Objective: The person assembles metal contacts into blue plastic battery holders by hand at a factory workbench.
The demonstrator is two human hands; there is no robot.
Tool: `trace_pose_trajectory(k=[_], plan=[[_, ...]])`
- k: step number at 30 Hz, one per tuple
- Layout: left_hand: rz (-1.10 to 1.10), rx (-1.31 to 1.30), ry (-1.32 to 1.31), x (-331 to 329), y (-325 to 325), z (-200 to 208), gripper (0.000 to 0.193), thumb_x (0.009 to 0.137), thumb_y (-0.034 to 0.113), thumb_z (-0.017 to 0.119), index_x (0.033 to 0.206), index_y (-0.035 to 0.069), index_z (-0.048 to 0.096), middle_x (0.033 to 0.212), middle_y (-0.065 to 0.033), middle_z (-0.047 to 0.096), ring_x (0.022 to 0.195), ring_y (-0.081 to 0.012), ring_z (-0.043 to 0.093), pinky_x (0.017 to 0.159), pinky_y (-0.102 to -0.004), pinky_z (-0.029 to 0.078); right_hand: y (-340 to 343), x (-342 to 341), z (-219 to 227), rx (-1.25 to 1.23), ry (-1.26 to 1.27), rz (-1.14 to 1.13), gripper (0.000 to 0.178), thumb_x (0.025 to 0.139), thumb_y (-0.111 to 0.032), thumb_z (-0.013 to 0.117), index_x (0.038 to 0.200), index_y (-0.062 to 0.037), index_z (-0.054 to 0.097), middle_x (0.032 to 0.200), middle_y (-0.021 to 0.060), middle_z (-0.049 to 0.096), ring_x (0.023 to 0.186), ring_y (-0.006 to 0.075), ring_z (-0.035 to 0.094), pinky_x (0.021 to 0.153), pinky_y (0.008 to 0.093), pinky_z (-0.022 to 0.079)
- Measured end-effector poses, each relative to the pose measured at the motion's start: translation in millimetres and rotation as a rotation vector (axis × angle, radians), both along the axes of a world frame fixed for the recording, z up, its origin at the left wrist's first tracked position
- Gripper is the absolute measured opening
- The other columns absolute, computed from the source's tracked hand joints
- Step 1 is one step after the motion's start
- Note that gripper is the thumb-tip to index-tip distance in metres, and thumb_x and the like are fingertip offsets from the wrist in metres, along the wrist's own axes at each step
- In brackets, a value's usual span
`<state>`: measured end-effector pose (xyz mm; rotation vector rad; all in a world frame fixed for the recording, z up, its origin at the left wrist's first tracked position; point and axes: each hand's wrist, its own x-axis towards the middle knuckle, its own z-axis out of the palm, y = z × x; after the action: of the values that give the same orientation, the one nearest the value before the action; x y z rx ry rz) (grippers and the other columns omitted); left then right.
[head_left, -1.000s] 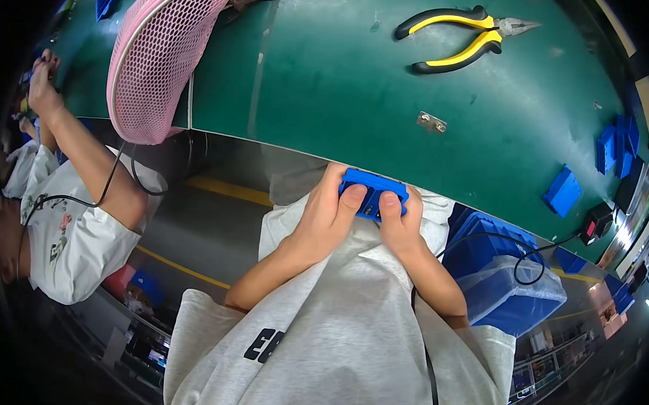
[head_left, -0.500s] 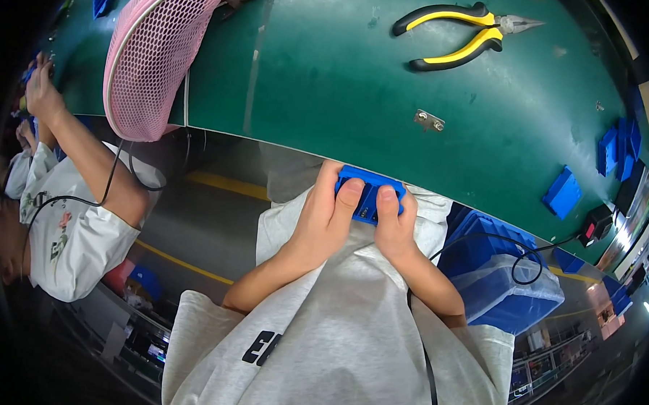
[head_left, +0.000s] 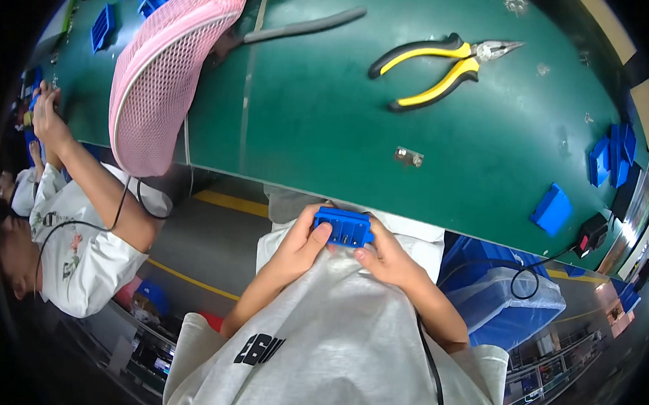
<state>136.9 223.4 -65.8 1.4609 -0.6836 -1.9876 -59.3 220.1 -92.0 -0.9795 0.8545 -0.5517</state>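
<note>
Across the half second since the earlier frame, our right thumb has slid off the face of the blue housing (head_left: 343,229), so more of its compartments show; our view has shifted too, leaving the bench (head_left: 306,115) and its things lower.

We hold the housing just off the bench's front edge, on our own side, hollow face toward us. Its long axis runs left to right, dipping slightly rightward, roughly along that edge. It lies directly between our hands, one at each end. Our left hand (head_left: 293,252) has the firmer-looking grip: fingers curled behind, thumb lapping the lower left of the face. Our right hand (head_left: 387,257) is bent loosely round the other end, thumb tip by the lower right corner; we cannot tell whether that tip touches.

Beyond the front edge, slightly right of the housing, a small metal plate (head_left: 408,157) lies on the bench, nearer our right hand. Yellow-and-black pliers (head_left: 446,83) rest farther back, handles spread.
</note>
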Motion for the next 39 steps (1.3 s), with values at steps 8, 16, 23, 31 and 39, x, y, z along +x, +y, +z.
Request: trace_pose_trajectory(k=[8, 16, 23, 31, 39], plan=[[-0.053, -0.102, 0.046, 3.1, -2.9, 24.3, 0.032, 0.097, 0.020, 0.048, 0.121, 0.000, 0.040, 0.098, -0.0059, 0.053, 0.075, -0.0101, 0.052, 0.070, -0.0241, 0.045, -2.9, -6.9, 27.1, -0.003, 0.010, 0.014, 0.052, 0.096, -0.035, 0.046, 0.129, 0.0035, 0.039, 0.117, 0.0167, 0.050, 0.110, 0.0250, 0.050, 0.095, 0.0358, 0.040], [0.039, -0.151, -0.019, 14.6, 6.6, 24.3, 0.032, 0.096, 0.017, 0.051, 0.121, 0.000, 0.042, 0.098, -0.0055, 0.053, 0.074, -0.0087, 0.053, 0.067, -0.0237, 0.046, 16.5, -18.0, 17.2, -0.046, 0.008, -0.151, 0.042, 0.098, -0.031, 0.041, 0.125, 0.0019, 0.045, 0.121, 0.0143, 0.052, 0.113, 0.0235, 0.051, 0.097, 0.0365, 0.039], [0.211, -0.113, -0.020, 39.3, 18.4, 6.8, 0.029, 0.097, 0.020, 0.048, 0.117, -0.001, 0.044, 0.092, -0.0067, 0.056, 0.070, -0.0085, 0.054, 0.060, -0.0230, 0.045, 17.4, -18.6, 9.2, 0.024, 0.152, -0.092, 0.026, 0.098, -0.016, 0.041, 0.116, 0.0015, 0.049, 0.109, 0.0136, 0.060, 0.102, 0.0212, 0.057, 0.092, 0.0343, 0.043], [0.195, -0.113, 0.013, 47.3, 7.1, -2.5, 0.030, 0.098, 0.025, 0.047, 0.117, 0.002, 0.044, 0.092, -0.0049, 0.055, 0.074, -0.0079, 0.053, 0.061, -0.0221, 0.045, 0.3, -16.9, 18.8, 0.011, 0.208, 0.011, 0.027, 0.096, -0.011, 0.042, 0.119, 0.0023, 0.047, 0.109, 0.0127, 0.060, 0.105, 0.0224, 0.057, 0.095, 0.0359, 0.042], [0.084, -0.114, 0.238, 28.5, -9.4, 20.2, 0.030, 0.099, 0.030, 0.044, 0.115, 0.004, 0.041, 0.084, -0.0024, 0.051, 0.067, -0.0068, 0.047, 0.059, -0.0219, 0.041, -13.3, 6.5, 29.9, 0.208, 0.060, -0.063, 0.083, 0.084, -0.061, 0.053, 0.137, 0.0004, 0.033, 0.131, 0.0127, 0.045, 0.121, 0.0226, 0.045, 0.100, 0.0403, 0.038]])
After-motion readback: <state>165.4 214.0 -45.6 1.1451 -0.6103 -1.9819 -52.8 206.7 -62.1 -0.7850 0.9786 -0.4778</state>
